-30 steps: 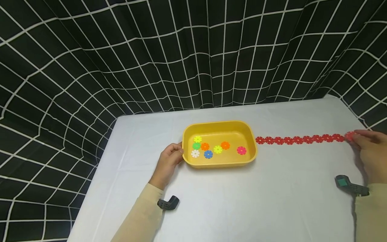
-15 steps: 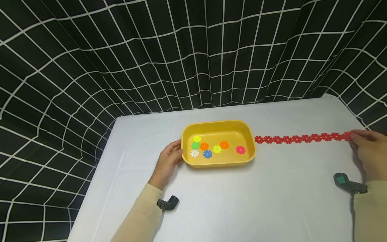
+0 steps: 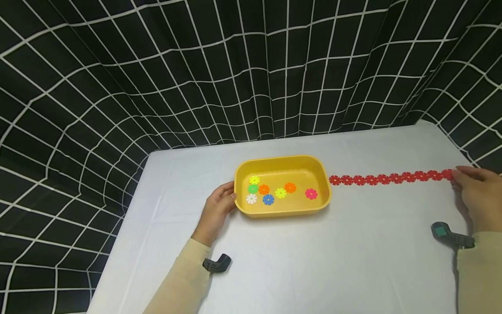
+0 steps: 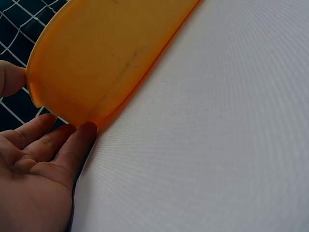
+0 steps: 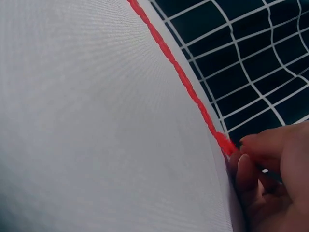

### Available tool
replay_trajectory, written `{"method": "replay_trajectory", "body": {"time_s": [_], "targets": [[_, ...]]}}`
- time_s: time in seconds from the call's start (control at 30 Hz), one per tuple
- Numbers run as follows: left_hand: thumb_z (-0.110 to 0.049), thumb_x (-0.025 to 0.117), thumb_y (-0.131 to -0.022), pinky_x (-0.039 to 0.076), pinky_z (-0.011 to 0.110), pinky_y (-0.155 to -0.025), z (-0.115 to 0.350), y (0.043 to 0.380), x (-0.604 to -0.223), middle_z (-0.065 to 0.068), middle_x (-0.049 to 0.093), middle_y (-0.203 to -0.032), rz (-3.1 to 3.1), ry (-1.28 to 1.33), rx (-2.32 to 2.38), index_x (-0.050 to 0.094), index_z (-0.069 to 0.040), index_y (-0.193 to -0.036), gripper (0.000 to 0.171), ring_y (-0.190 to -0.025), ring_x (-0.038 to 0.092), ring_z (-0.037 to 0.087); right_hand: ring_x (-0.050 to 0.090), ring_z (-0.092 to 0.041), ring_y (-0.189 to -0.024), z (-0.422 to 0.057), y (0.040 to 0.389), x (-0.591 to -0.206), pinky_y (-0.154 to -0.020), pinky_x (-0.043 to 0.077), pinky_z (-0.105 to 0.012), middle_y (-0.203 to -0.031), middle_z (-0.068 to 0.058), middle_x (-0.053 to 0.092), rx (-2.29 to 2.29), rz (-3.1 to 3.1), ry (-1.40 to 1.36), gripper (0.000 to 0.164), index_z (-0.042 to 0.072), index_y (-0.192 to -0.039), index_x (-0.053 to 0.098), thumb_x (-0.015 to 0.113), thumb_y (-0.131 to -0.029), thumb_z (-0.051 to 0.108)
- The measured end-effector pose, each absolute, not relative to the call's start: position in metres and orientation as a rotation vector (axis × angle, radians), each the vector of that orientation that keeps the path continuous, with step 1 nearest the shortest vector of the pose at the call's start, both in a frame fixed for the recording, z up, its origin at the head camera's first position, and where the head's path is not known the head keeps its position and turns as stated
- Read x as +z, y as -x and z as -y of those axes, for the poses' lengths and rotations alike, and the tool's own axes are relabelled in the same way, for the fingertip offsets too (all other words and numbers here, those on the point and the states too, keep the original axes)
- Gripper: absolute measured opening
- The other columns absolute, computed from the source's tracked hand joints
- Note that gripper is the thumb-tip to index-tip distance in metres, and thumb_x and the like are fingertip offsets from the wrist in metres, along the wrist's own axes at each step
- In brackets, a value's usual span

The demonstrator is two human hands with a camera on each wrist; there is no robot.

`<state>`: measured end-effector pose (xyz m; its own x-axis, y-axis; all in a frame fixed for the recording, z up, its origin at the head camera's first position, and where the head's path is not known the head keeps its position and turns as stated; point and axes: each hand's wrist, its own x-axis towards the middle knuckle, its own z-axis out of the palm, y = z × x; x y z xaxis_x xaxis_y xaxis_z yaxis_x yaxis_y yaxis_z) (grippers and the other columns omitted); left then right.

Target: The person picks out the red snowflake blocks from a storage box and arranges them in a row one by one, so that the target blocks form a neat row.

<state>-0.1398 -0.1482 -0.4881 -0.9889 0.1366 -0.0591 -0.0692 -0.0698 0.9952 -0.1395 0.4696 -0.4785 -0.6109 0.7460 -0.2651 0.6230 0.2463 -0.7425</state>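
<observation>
A yellow plastic tray (image 3: 282,213) sits on the table, and my left hand (image 3: 221,204) grips its left end. In the left wrist view the thumb (image 4: 10,78) is at the rim while the fingertips meet the outer wall low down. To the right of the tray lies a straight chain of red notched plastic discs (image 3: 383,179), joined edge to edge, its left end right at the tray's rim. At the far right end, my right hand (image 3: 480,192) pinches the last red disc (image 3: 447,174) between thumb and fingers. The right wrist view shows the chain (image 5: 181,72) edge-on.
Inside the tray are several loose notched discs, among them a blue disc (image 3: 268,199), a white disc (image 3: 251,199) and a pink disc (image 3: 311,194). A white cloth covers the table (image 3: 313,261). Black curtains with a white grid (image 3: 251,65) hang behind and at both sides.
My right hand has shifted slightly left with the end disc, which now sits in line against the chain. My left hand keeps its hold on the tray; the head view has drifted slightly.
</observation>
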Motion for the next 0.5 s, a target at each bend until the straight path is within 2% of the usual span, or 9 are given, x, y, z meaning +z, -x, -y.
{"method": "replay_trajectory", "body": {"time_s": [0.13, 0.17, 0.23, 0.3, 0.37, 0.4, 0.47, 0.5], "targets": [[-0.010, 0.059, -0.110, 0.055, 0.037, -0.108, 0.147, 0.142, -0.488, 0.016, 0.062, -0.148, -2.036, -0.077, 2.206, 0.056, 0.000, -0.151, 0.043, -0.136, 0.061, 0.029, 0.045, 0.007, -0.095, -0.469, 0.141, -0.477, -0.121, 0.040, -0.032, -0.137, 0.015, 0.055, 1.348, 2.262, 1.360, 0.054, 0.029, -0.169, 0.043, 0.046, -0.116, 0.042], [-0.010, 0.059, -0.109, 0.055, 0.037, -0.108, 0.146, 0.143, -0.489, 0.016, 0.062, -0.149, -2.032, -0.080, 2.207, 0.056, 0.001, -0.151, 0.044, -0.136, 0.061, 0.030, 0.046, 0.007, -0.095, -0.468, 0.140, -0.476, -0.122, 0.039, -0.031, -0.138, 0.016, 0.054, 1.368, 2.232, 1.362, 0.053, 0.031, -0.169, 0.043, 0.046, -0.117, 0.041], [-0.011, 0.060, -0.109, 0.056, 0.036, -0.108, 0.146, 0.144, -0.490, 0.018, 0.061, -0.150, -2.020, -0.077, 2.209, 0.055, 0.002, -0.152, 0.046, -0.137, 0.060, 0.031, 0.045, 0.008, -0.093, -0.466, 0.139, -0.475, -0.122, 0.038, -0.029, -0.127, 0.024, 0.052, 1.421, 2.156, 1.366, 0.048, 0.039, -0.165, 0.045, 0.047, -0.117, 0.040], [-0.011, 0.060, -0.109, 0.056, 0.036, -0.107, 0.146, 0.144, -0.491, 0.020, 0.060, -0.150, -2.008, -0.070, 2.211, 0.054, 0.003, -0.153, 0.047, -0.137, 0.060, 0.033, 0.047, 0.008, -0.092, -0.463, 0.137, -0.474, -0.111, 0.047, -0.022, -0.118, 0.026, 0.051, 1.496, 2.067, 1.341, 0.040, 0.046, -0.155, 0.053, 0.051, -0.116, 0.037], [-0.010, 0.060, -0.108, 0.056, 0.037, -0.108, 0.146, 0.144, -0.492, 0.020, 0.060, -0.151, -1.986, -0.053, 2.223, 0.054, 0.003, -0.153, 0.047, -0.137, 0.059, 0.033, 0.047, 0.009, -0.092, -0.457, 0.135, -0.471, -0.105, 0.047, -0.016, -0.108, 0.029, 0.045, 1.526, 2.047, 1.291, 0.032, 0.050, -0.143, 0.057, 0.055, -0.115, 0.035], [-0.009, 0.060, -0.108, 0.056, 0.038, -0.107, 0.147, 0.144, -0.493, 0.020, 0.059, -0.151, -1.978, -0.046, 2.227, 0.054, 0.003, -0.153, 0.047, -0.137, 0.059, 0.033, 0.047, 0.008, -0.094, -0.453, 0.134, -0.470, -0.103, 0.046, -0.015, -0.108, 0.029, 0.044, 1.525, 2.067, 1.250, 0.029, 0.050, -0.140, 0.057, 0.056, -0.115, 0.035], [-0.009, 0.060, -0.109, 0.057, 0.038, -0.107, 0.147, 0.144, -0.493, 0.019, 0.060, -0.151, -1.965, -0.025, 2.234, 0.055, 0.003, -0.153, 0.046, -0.137, 0.059, 0.032, 0.047, 0.009, -0.095, -0.443, 0.134, -0.467, -0.092, 0.044, -0.012, -0.110, 0.028, 0.045, 1.482, 2.165, 1.133, 0.028, 0.046, -0.140, 0.061, 0.057, -0.114, 0.037], [-0.009, 0.060, -0.109, 0.057, 0.039, -0.107, 0.148, 0.144, -0.492, 0.019, 0.060, -0.150, -1.966, -0.016, 2.231, 0.055, 0.003, -0.152, 0.046, -0.137, 0.060, 0.032, 0.047, 0.009, -0.095, -0.436, 0.135, -0.466, -0.091, 0.044, -0.012, -0.111, 0.027, 0.046, 1.443, 2.232, 1.054, 0.031, 0.042, -0.144, 0.063, 0.057, -0.114, 0.038]]}}
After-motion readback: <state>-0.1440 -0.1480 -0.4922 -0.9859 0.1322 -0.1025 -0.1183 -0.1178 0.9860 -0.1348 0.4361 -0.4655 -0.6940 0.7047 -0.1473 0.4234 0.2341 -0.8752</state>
